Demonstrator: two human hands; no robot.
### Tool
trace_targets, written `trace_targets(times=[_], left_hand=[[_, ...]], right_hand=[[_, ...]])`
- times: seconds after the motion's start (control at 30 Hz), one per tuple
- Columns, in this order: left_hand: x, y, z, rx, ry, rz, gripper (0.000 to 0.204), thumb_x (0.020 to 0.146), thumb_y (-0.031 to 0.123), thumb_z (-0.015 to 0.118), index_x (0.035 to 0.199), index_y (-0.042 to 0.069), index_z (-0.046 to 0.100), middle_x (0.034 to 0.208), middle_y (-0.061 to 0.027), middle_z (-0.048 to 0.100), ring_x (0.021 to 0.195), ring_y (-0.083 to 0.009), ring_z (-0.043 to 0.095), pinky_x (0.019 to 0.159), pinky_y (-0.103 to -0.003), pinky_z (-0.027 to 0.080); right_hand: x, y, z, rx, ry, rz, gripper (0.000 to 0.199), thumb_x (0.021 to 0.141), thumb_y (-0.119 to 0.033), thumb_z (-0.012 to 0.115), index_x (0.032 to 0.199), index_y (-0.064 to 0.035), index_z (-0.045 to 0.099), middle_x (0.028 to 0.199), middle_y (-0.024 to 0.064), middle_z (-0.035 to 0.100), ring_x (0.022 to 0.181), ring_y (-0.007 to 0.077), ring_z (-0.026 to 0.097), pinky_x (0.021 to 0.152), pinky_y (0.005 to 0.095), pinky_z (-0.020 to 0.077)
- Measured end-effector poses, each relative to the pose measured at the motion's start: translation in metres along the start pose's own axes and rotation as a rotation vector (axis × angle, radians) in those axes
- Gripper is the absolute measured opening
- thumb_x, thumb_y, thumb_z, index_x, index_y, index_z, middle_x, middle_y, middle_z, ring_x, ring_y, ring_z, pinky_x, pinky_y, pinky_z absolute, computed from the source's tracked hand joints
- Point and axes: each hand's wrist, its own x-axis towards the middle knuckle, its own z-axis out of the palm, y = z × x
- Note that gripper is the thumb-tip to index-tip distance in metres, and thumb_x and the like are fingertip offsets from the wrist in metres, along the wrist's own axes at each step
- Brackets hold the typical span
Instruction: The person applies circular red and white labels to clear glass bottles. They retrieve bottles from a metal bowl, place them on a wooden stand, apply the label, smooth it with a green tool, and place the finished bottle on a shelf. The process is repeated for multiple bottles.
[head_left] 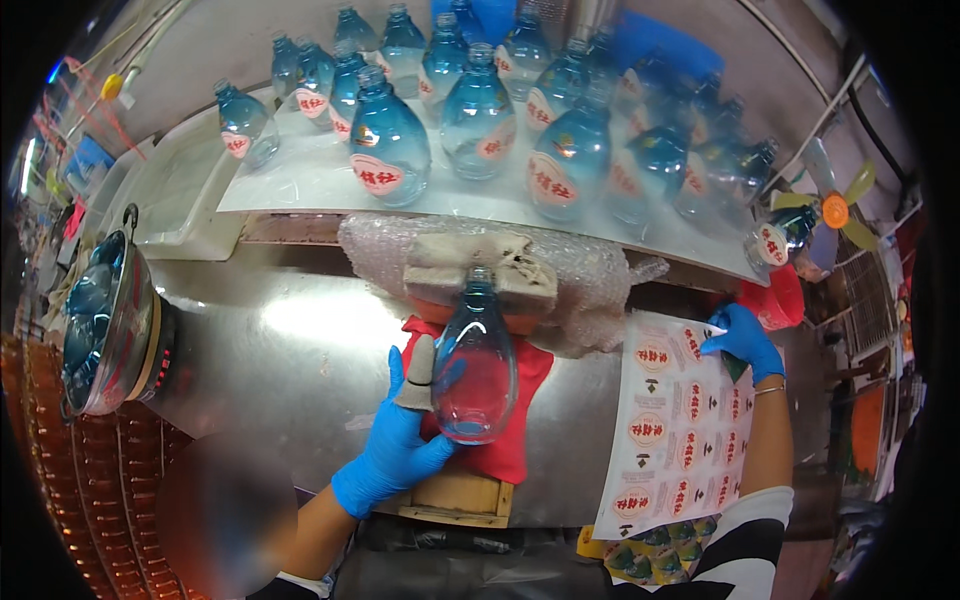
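A clear bottle (478,375) with a blue neck and shoulder lies over a red cloth (528,400), its neck against a worn, padded block (480,255). My left hand (390,455), in a blue glove, is closed round its lower left side. The thumb sits near the base, a grey sleeve (418,375) covers one finger, and part of the hand shows through the glass. At the right, my gloved right hand (745,340) is closed on the upper edge of a white sheet of red-printed labels (665,420). Something dark green shows beneath this hand.
Several blue-tinted bottles (390,140) with labels stand on a raised white shelf (290,190) at the back. Bubble wrap (375,255) covers its front middle. A basin (100,320) of blue glassware is left; a red container (775,300) and a fan (835,210) are right.
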Motion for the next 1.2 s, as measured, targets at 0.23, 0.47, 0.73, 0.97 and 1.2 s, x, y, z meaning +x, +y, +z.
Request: trace_targets(times=[0.23,0.47,0.73,0.97,1.2], left_hand=[[0.007,-0.004,0.004,0.173,-0.081,0.000,0.095,0.075,0.011,0.065,0.143,0.000,0.000,0.147,-0.0172,0.020,0.132,-0.0267,0.032,0.110,-0.041,-0.007],[0.009,0.011,-0.002,0.036,-0.037,-0.076,0.098,0.069,0.005,0.071,0.144,0.004,0.009,0.147,-0.0123,0.019,0.131,-0.0268,0.031,0.105,-0.038,0.031],[0.008,0.002,0.006,-0.059,-0.004,-0.144,0.098,0.068,0.009,0.075,0.142,0.002,0.011,0.141,-0.0141,0.029,0.128,-0.0269,0.035,0.105,-0.038,0.030],[0.002,-0.003,0.009,-0.112,0.026,-0.202,0.096,0.067,0.008,0.075,0.141,0.002,0.014,0.139,-0.0142,0.032,0.126,-0.0267,0.037,0.102,-0.038,0.036],[0.008,0.003,0.008,-0.064,0.008,-0.228,0.096,0.067,0.008,0.074,0.142,0.002,0.013,0.138,-0.0143,0.033,0.126,-0.0269,0.036,0.104,-0.039,0.032]], right_hand=[[0.014,0.056,0.037,0.373,0.194,0.047,0.032,0.061,-0.022,0.081,0.077,-0.0025,0.062,0.069,0.0050,0.059,0.065,0.0130,0.054,0.060,0.0287,0.0445],[-0.016,-0.004,0.023,0.331,0.360,0.003,0.036,0.066,-0.027,0.078,0.086,-0.0033,0.061,0.084,0.0083,0.065,0.078,0.0203,0.061,0.072,0.0307,0.0478],[-0.008,0.020,0.008,0.112,0.092,0.106,0.074,0.047,-0.039,0.087,0.101,-0.0003,0.055,0.095,0.0145,0.061,0.087,0.0280,0.061,0.078,0.0339,0.0480],[0.000,0.024,0.007,0.144,0.045,0.098,0.070,0.045,-0.044,0.087,0.094,-0.0032,0.056,0.087,0.0128,0.061,0.083,0.0293,0.060,0.076,0.0345,0.0477],[-0.005,0.009,-0.007,-0.094,-0.037,-0.024,0.063,0.047,-0.046,0.086,0.088,-0.0066,0.057,0.083,0.0107,0.061,0.079,0.0290,0.060,0.070,0.0346,0.0472]])
